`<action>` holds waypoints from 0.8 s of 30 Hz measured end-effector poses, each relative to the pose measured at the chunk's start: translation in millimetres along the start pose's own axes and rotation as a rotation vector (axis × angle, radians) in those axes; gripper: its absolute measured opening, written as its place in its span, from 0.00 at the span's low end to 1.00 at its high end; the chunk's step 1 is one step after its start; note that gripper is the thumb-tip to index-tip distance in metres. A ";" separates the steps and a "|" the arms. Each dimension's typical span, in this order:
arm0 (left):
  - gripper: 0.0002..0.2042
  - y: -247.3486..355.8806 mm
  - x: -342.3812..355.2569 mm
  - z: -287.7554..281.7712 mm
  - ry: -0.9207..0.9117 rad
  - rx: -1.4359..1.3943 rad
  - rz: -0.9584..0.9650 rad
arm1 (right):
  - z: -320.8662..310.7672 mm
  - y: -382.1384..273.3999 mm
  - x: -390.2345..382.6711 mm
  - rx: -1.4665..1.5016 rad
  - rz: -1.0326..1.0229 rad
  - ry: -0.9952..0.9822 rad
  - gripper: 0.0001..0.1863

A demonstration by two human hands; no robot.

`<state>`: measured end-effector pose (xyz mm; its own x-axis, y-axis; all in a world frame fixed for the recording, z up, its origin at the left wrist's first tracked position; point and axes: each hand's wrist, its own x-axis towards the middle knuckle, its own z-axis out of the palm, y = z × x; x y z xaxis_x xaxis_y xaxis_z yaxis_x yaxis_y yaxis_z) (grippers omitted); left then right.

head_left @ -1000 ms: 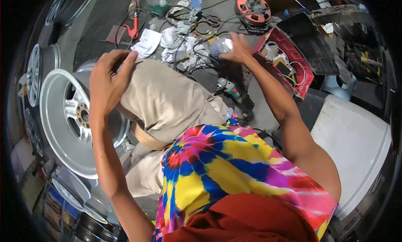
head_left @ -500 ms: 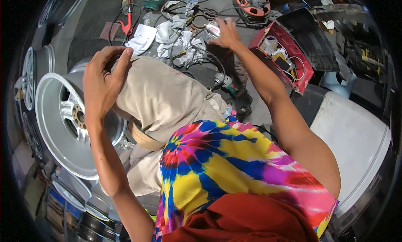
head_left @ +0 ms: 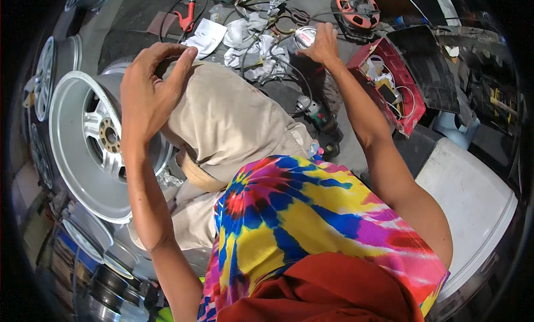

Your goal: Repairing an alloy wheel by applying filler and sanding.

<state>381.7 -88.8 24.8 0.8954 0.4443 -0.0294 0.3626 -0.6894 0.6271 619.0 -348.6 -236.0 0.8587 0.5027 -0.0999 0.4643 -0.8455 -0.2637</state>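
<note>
My left hand (head_left: 150, 94) rests by my bent knee in beige trousers (head_left: 222, 113). Its thumb and fingers are apart, with nothing seen between them. Close to its left stands a silver alloy wheel rim (head_left: 67, 183), tilted, its open barrel toward me. My right arm reaches far forward. There my right hand (head_left: 325, 46) curls around the right side of a small silver-white tin (head_left: 304, 37) with reddish print. The tin's far right side is hidden by the fingers. Below that hand, an angle grinder (head_left: 318, 115) lies on the floor.
Crumpled pale rags (head_left: 245, 32), a white sheet (head_left: 206, 38) and dark cables lie ahead. A red air gun (head_left: 186, 18) is at far left, an orange cable reel (head_left: 359, 10) at far right. A red toolbox (head_left: 414, 113) with an opened black lid stands right. More wheel rims (head_left: 41, 80) line the left.
The tin has turned in my right hand, so its round end shows more. My left hand stays by the knee. The whole view has shifted slightly.
</note>
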 end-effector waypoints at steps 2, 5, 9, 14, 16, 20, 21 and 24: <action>0.15 -0.8 -0.4 0.3 0.014 0.021 0.019 | -2.9 -2.5 -8.5 0.026 0.015 0.025 0.46; 0.15 -0.1 -1.5 -0.7 0.010 0.022 0.002 | -5.7 -6.4 -19.5 0.028 0.015 0.129 0.44; 0.15 -0.2 -5.4 -3.9 0.032 0.004 -0.025 | -2.8 -8.3 -31.9 0.066 0.130 0.190 0.45; 0.15 -10.2 -1.7 -6.0 0.008 -0.127 -0.046 | 20.7 54.1 -45.3 0.226 0.412 0.147 0.55; 0.17 -28.8 6.9 -10.7 0.006 -0.415 -0.085 | 29.0 82.8 -42.3 0.312 0.538 0.183 0.58; 0.18 -90.4 27.9 13.1 0.045 -0.809 -0.435 | 36.4 111.8 -11.6 0.353 0.649 0.034 0.58; 0.18 -110.1 27.7 31.8 0.038 -0.811 -0.439 | 43.9 119.4 -3.9 0.349 0.655 0.032 0.58; 0.12 -183.2 20.8 101.7 -0.175 -0.242 -0.081 | 64.0 128.6 13.5 0.356 0.663 0.031 0.53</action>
<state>360.2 -11.5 -169.9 0.9048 0.3721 -0.2071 0.3810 -0.4899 0.7841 676.4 -439.0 -332.6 0.9420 -0.1014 -0.3199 -0.2459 -0.8573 -0.4523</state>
